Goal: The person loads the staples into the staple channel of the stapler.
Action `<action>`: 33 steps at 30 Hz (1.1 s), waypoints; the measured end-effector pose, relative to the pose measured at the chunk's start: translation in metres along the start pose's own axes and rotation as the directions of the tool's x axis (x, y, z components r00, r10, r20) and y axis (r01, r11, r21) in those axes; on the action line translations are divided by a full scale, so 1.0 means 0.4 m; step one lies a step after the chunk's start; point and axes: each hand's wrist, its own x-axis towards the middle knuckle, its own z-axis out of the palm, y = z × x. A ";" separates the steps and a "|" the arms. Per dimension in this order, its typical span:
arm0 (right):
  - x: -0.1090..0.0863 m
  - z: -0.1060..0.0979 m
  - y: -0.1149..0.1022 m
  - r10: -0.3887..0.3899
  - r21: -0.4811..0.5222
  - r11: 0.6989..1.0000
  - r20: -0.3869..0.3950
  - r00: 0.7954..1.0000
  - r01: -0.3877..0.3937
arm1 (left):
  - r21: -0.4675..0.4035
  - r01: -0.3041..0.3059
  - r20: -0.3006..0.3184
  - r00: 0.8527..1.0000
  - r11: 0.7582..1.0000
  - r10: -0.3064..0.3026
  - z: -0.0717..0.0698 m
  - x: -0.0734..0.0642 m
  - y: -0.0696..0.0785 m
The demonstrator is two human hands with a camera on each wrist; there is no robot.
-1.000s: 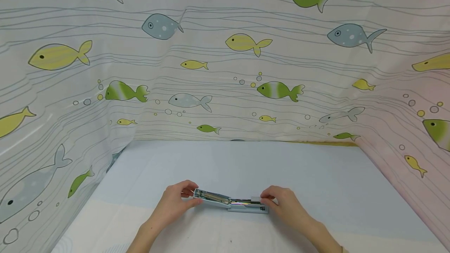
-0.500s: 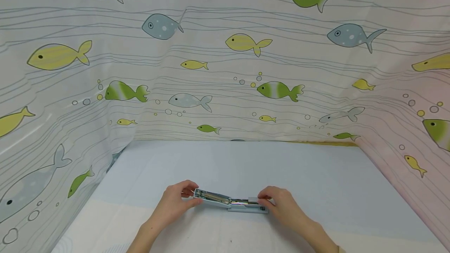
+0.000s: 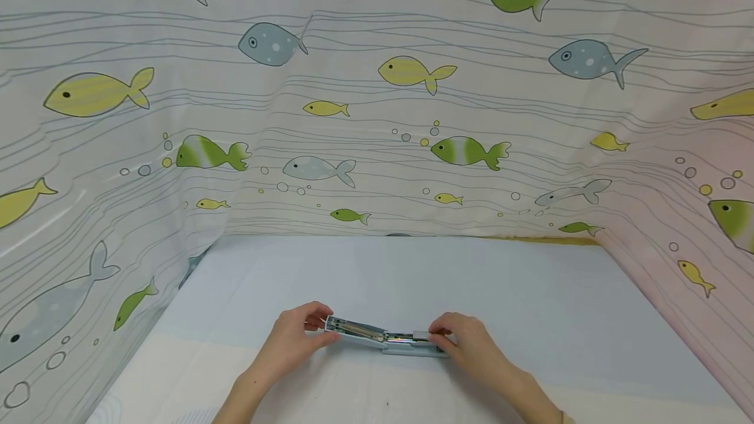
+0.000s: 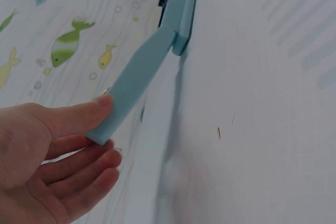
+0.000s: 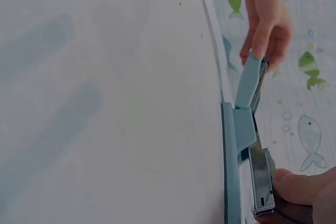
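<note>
A light blue stapler (image 3: 415, 351) lies on the table, its top arm (image 4: 137, 74) swung far back to the left and its metal magazine (image 5: 260, 178) exposed. My left hand (image 3: 294, 335) holds the end of that raised arm between thumb and fingers. At the magazine, my right hand (image 3: 474, 344) pinches a short grey strip, apparently staples (image 3: 421, 335), against the metal channel. The right wrist view shows the strip's grey edge (image 5: 269, 158) beside the magazine, by the thumb. Fingers hide the rest of it, so I cannot tell how it sits in the channel.
A pale cloth covers the table (image 3: 377, 280). On it, near the stapler, lies a tiny metal sliver (image 4: 219, 132). Fish-printed curtains (image 3: 365, 116) stand along the back and both sides.
My right hand has slid slightly left along the magazine, carrying the grey strip with it. The left hand and the stapler stay in place.
</note>
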 end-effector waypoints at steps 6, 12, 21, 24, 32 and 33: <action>0.004 0.008 -0.001 -0.027 -0.011 1.000 -0.013 1.000 0.027 | 0.000 0.005 -0.003 1.000 1.000 -0.005 0.000 0.000 0.000; 0.006 0.011 -0.001 -0.032 0.006 0.999 0.002 0.999 0.032 | -0.001 0.007 -0.001 1.000 1.000 -0.007 0.001 0.000 -0.002; 0.010 0.019 0.001 -0.059 -0.004 0.998 -0.007 0.998 0.059 | -0.007 0.003 0.001 1.000 1.000 -0.003 0.004 0.002 -0.005; 0.012 0.022 0.001 -0.066 -0.002 0.998 -0.008 0.998 0.066 | -0.005 0.006 -0.002 1.000 1.000 -0.006 0.004 0.003 -0.004; 0.016 0.022 -0.007 -0.055 0.003 0.998 -0.005 0.998 0.055 | -0.007 0.016 -0.002 1.000 1.000 -0.016 0.004 0.004 0.000; 0.016 0.022 -0.007 -0.059 0.001 0.998 -0.009 0.998 0.059 | -0.007 0.015 -0.002 1.000 1.000 -0.015 0.004 0.004 0.000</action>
